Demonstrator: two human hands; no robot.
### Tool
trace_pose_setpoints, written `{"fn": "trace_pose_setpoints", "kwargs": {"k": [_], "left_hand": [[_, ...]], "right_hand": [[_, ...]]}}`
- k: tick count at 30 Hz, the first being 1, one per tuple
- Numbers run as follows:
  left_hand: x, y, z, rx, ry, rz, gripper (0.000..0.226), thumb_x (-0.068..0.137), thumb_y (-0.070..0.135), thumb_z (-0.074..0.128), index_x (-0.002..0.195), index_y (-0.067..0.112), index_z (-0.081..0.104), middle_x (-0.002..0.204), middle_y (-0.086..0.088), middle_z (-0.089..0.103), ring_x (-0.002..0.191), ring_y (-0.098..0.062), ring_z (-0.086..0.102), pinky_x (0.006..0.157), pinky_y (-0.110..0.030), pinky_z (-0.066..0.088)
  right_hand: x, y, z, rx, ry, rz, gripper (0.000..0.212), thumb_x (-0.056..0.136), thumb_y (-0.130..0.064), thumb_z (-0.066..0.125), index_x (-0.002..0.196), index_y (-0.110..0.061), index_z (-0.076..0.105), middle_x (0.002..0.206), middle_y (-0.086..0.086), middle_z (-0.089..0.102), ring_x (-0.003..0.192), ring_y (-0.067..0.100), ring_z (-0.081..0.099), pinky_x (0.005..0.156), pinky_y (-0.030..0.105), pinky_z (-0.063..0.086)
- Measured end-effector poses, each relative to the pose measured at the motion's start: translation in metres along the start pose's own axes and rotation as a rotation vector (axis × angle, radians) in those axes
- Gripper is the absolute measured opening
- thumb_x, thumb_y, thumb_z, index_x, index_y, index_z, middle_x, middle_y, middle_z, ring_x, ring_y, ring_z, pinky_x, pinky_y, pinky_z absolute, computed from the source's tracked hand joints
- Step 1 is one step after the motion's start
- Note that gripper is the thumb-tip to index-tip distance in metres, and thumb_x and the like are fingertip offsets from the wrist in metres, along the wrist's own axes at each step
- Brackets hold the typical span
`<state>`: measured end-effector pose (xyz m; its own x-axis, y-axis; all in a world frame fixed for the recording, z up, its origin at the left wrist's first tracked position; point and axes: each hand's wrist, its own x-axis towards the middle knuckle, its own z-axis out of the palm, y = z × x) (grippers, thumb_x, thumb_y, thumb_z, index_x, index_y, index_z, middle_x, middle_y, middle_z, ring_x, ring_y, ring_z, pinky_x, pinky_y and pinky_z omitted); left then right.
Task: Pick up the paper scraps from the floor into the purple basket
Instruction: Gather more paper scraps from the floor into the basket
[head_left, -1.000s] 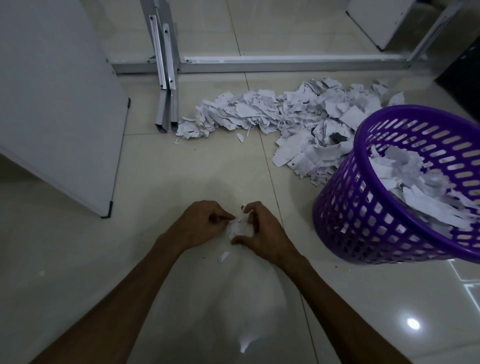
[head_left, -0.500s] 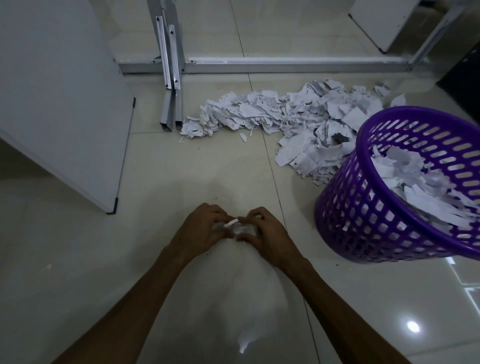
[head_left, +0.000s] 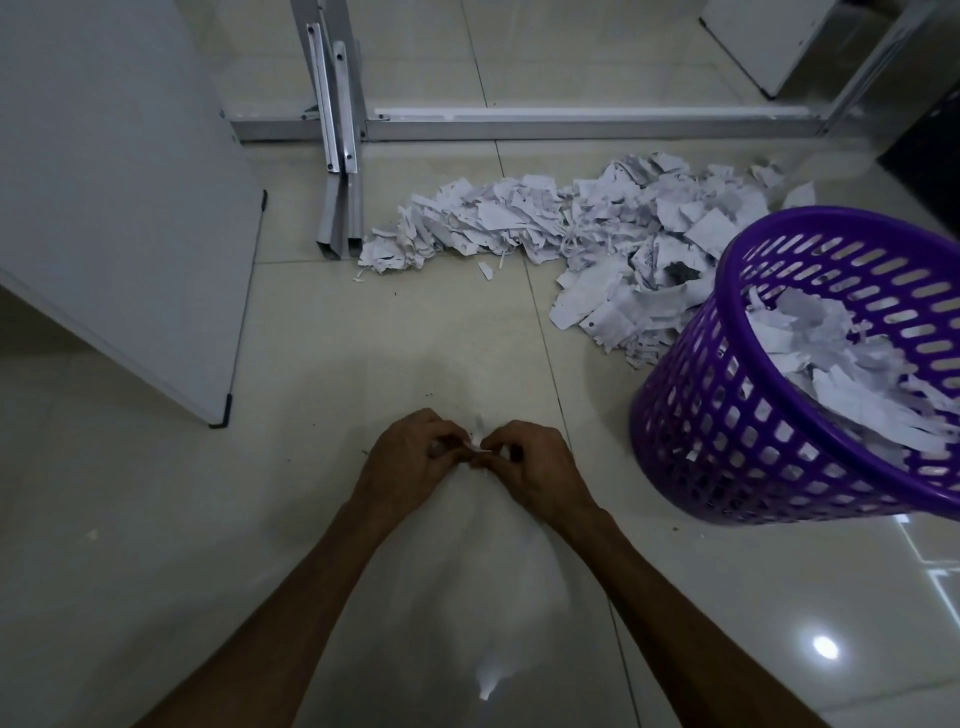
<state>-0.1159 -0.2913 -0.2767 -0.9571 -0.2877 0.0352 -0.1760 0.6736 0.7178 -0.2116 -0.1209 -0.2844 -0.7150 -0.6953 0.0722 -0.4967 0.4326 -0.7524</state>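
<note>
My left hand (head_left: 413, 462) and my right hand (head_left: 535, 467) meet low over the pale floor tiles, fingers pinched together on a few small white paper scraps (head_left: 475, 451) between them. Most of those scraps are hidden inside the fingers. The purple basket (head_left: 727, 431) stands to the right of my hands, tilted toward me, with a heap of white paper scraps in the basket (head_left: 852, 374). A long pile of paper scraps (head_left: 582, 228) lies on the floor beyond, reaching from the metal legs to the basket's far side.
A white board (head_left: 119, 197) leans at the left, its black-capped corner resting on the floor. A metal frame with legs (head_left: 337, 156) and a floor rail (head_left: 571, 122) runs behind the pile. A dark object sits at the far right edge.
The loose scrap that lay on the floor just below my hands is gone. Both hands have closed tighter around the gathered scraps, and the view has shifted slightly.
</note>
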Motion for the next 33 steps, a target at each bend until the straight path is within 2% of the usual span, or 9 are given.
{"fn": "trace_pose_setpoints", "kwargs": {"k": [4, 8, 13, 17, 23, 27, 29, 31, 33], "left_hand": [[0.004, 0.003, 0.0, -0.042, 0.003, -0.039, 0.024, 0.078, 0.044, 0.062, 0.09, 0.027, 0.075, 0.092, 0.009, 0.067, 0.082, -0.007, 0.06, 0.072, -0.025, 0.048], [0.021, 0.029, -0.019, -0.273, -0.061, -0.1, 0.008, 0.083, 0.032, 0.075, 0.081, 0.026, 0.069, 0.078, 0.008, 0.072, 0.065, -0.004, 0.064, 0.063, -0.026, 0.052], [0.056, 0.091, -0.067, -0.426, -0.014, 0.04, 0.006, 0.084, 0.017, 0.074, 0.089, 0.013, 0.071, 0.083, -0.001, 0.073, 0.059, -0.016, 0.063, 0.057, -0.031, 0.053], [0.078, 0.159, -0.099, -0.539, 0.033, 0.133, 0.011, 0.086, 0.011, 0.071, 0.095, 0.004, 0.07, 0.086, -0.009, 0.071, 0.058, -0.006, 0.06, 0.057, -0.024, 0.049], [0.101, 0.258, -0.073, -0.607, 0.018, 0.247, 0.012, 0.087, 0.02, 0.071, 0.096, 0.012, 0.07, 0.089, 0.003, 0.071, 0.065, -0.002, 0.064, 0.055, -0.02, 0.048], [0.102, 0.279, -0.031, -0.417, -0.03, 0.263, 0.017, 0.091, 0.024, 0.065, 0.107, 0.026, 0.07, 0.106, 0.014, 0.068, 0.064, 0.005, 0.059, 0.059, -0.009, 0.045], [0.095, 0.271, -0.023, -0.445, 0.043, 0.247, 0.02, 0.094, 0.019, 0.061, 0.111, 0.027, 0.069, 0.114, 0.015, 0.063, 0.076, 0.002, 0.06, 0.063, -0.007, 0.046], [0.086, 0.251, -0.022, -0.496, 0.114, 0.223, 0.02, 0.094, 0.015, 0.06, 0.108, 0.026, 0.068, 0.113, 0.015, 0.064, 0.087, 0.005, 0.059, 0.068, -0.006, 0.044], [0.076, 0.217, -0.025, -0.45, 0.099, 0.166, 0.019, 0.093, 0.015, 0.062, 0.104, 0.029, 0.068, 0.107, 0.02, 0.066, 0.086, 0.006, 0.061, 0.071, -0.012, 0.046]], "right_hand": [[0.001, -0.003, -0.003, 0.069, 0.002, 0.1, 0.016, 0.082, -0.028, 0.079, 0.09, -0.015, 0.079, 0.086, -0.001, 0.074, 0.07, 0.002, 0.058, 0.067, 0.013, 0.043], [0.011, -0.025, -0.034, 0.152, 0.044, 0.123, 0.011, 0.084, -0.028, 0.077, 0.088, -0.019, 0.078, 0.08, -0.012, 0.072, 0.066, -0.003, 0.06, 0.065, 0.013, 0.043], [0.029, -0.08, -0.098, 0.198, 0.177, 0.115, 0.013, 0.086, -0.034, 0.074, 0.089, -0.022, 0.077, 0.076, -0.011, 0.071, 0.062, 0.004, 0.063, 0.059, 0.018, 0.048], [0.03, -0.128, -0.159, 0.194, 0.324, 0.092, 0.027, 0.091, -0.04, 0.068, 0.099, -0.014, 0.076, 0.084, -0.005, 0.072, 0.058, 0.004, 0.067, 0.054, 0.012, 0.045], [-0.003, -0.141, -0.253, 0.005, 0.539, 0.145, 0.025, 0.09, -0.041, 0.067, 0.096, -0.018, 0.076, 0.08, -0.01, 0.071, 0.069, 0.003, 0.066, 0.065, 0.015, 0.051], [-0.018, -0.108, -0.288, -0.327, 0.324, 0.496, 0.042, 0.083, -0.054, 0.07, 0.094, -0.014, 0.076, 0.071, 0.001, 0.069, 0.062, 0.012, 0.062, 0.059, 0.027, 0.05], [-0.025, -0.097, -0.291, -0.536, 0.175, 0.661, 0.056, 0.077, -0.064, 0.069, 0.1, -0.013, 0.073, 0.076, 0.003, 0.067, 0.073, 0.019, 0.065, 0.07, 0.034, 0.053], [-0.034, -0.1, -0.287, -0.573, 0.31, 0.642, 0.057, 0.078, -0.059, 0.072, 0.112, -0.014, 0.07, 0.092, 0.002, 0.071, 0.088, 0.022, 0.067, 0.08, 0.037, 0.054], [-0.037, -0.115, -0.275, -0.484, 0.556, 0.437, 0.051, 0.085, -0.047, 0.072, 0.125, -0.018, 0.064, 0.108, -0.003, 0.071, 0.1, 0.016, 0.065, 0.089, 0.036, 0.052]]}}
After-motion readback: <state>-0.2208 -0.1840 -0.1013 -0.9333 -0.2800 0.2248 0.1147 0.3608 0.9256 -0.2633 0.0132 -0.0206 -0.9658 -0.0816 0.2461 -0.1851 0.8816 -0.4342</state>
